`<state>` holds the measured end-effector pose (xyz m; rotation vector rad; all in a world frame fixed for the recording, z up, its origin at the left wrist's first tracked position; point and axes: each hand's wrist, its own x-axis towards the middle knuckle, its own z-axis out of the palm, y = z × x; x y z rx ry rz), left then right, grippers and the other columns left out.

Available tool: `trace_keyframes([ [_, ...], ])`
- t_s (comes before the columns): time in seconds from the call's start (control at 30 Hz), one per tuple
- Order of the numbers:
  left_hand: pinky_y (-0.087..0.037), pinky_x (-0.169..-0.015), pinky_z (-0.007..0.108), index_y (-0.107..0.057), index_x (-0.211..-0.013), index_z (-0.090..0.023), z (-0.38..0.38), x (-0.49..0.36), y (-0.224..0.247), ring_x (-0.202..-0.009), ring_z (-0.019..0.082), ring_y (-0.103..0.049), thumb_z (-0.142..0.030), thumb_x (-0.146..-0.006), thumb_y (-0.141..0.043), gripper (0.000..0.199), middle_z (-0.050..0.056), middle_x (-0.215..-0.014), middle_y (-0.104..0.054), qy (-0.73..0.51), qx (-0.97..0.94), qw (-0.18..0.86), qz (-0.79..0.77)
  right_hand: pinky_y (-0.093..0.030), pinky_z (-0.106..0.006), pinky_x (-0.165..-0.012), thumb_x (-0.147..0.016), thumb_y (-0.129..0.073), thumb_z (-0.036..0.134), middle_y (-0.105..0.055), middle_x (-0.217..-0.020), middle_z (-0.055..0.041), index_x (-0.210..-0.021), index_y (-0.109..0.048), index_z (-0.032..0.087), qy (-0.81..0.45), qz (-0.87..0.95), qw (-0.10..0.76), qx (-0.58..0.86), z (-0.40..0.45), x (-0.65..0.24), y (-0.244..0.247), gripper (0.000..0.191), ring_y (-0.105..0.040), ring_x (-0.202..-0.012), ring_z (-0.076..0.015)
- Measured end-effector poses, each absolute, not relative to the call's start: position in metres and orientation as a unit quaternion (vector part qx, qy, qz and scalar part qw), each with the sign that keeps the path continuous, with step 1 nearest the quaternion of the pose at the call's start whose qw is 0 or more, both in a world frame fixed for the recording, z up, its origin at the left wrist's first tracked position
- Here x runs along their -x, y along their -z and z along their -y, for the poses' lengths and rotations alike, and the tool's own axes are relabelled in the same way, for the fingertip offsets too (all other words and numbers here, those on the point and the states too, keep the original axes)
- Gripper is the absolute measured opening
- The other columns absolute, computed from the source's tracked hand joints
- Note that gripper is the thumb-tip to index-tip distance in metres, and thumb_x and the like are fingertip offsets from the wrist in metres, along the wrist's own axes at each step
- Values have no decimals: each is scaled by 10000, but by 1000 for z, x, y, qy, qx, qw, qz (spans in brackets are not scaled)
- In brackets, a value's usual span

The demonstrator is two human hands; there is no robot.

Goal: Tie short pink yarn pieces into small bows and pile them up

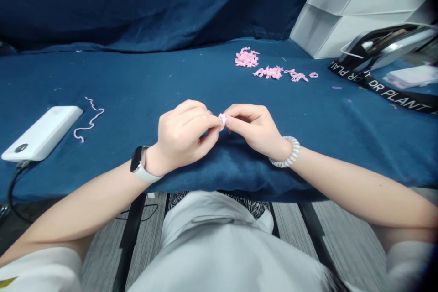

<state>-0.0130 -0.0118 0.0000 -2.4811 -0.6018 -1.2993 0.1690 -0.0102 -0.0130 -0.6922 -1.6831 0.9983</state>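
Note:
A small piece of pink yarn (222, 120) is pinched between the fingertips of both hands, above the front part of the blue cloth (164, 82). My left hand (188, 132), with a watch on its wrist, is closed on the yarn from the left. From the right, my right hand (255, 125), with a coiled band on its wrist, grips the same piece between thumb and forefinger. The yarn's exact shape is partly hidden by the fingers. Farther back lie a pink yarn heap (247, 58), a second heap (269, 72) and some loose loops (297, 75).
At the left lies a white power bank (46, 132) with a black cable, and beside it a loose pink strand (91, 121). White boxes (362, 13) stand at the back right, near a black lettered strap (390, 93) and a clear flat case (410, 75).

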Motion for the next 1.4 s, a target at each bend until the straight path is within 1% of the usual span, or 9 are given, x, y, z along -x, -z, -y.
trace_keyframes([
  [0.13,-492,-649,273,-571,-738,-172,17,13,-6,-679,138,-604,-158,-777,-555,45,18,-698,-650,476,841,26,255,-457,-207,-598,-808,-661,240,-662,-739,-22,-751,-685,140,-435,691,510,268,11,-169,13,117,-552,-621,-77],
  [0.27,-475,-569,215,-587,-770,-152,19,14,-7,-626,101,-586,-138,-768,-592,15,13,-723,-649,494,809,-64,311,-462,-212,-595,-813,-661,249,-670,-763,-29,-765,-692,143,-439,688,515,264,12,-169,13,120,-555,-617,-78],
  [0.4,-487,-563,188,-613,-816,-147,19,14,-7,-620,90,-601,-151,-769,-618,48,10,-752,-664,501,795,-108,326,-457,-211,-594,-820,-659,258,-654,-742,-22,-768,-688,144,-445,684,516,259,11,-170,14,128,-546,-619,-77],
  [0.47,-483,-550,184,-622,-792,-143,19,13,-8,-609,90,-600,-162,-778,-612,26,13,-735,-665,490,795,-121,338,-451,-214,-598,-824,-655,257,-644,-725,-17,-764,-682,146,-445,685,519,253,11,-170,14,129,-541,-622,-77],
  [0.6,-468,-518,183,-632,-743,-141,20,11,-9,-570,88,-584,-188,-764,-629,52,11,-689,-661,474,790,-136,363,-450,-228,-603,-821,-653,262,-628,-694,-18,-741,-667,142,-428,690,520,266,10,-169,15,145,-539,-624,-88],
  [0.83,-456,-495,188,-634,-703,-155,23,7,-9,-548,83,-567,-166,-734,-652,38,-8,-644,-652,482,783,-111,378,-474,-222,-636,-820,-643,228,-671,-754,-33,-757,-675,137,-400,704,519,274,12,-168,14,115,-581,-654,-90],
  [1.03,-473,-522,219,-604,-693,-176,22,7,-7,-578,95,-573,-131,-738,-628,68,-8,-666,-648,498,804,-29,325,-468,-254,-644,-833,-625,254,-669,-742,-44,-748,-667,142,-346,729,513,292,12,-169,13,147,-593,-681,-117],
  [1.2,-478,-548,244,-593,-690,-185,22,6,-6,-596,108,-575,-141,-764,-596,87,-2,-644,-633,494,813,14,310,-473,-267,-659,-839,-612,259,-674,-763,-52,-747,-664,141,-329,738,510,296,13,-169,13,159,-606,-708,-132],
  [1.4,-505,-652,273,-603,-744,-180,19,7,-2,-640,130,-590,-108,-757,-599,73,4,-639,-632,483,835,84,248,-465,-262,-643,-840,-609,220,-668,-747,-51,-733,-658,136,-306,746,513,296,12,-169,15,144,-597,-687,-125],
])
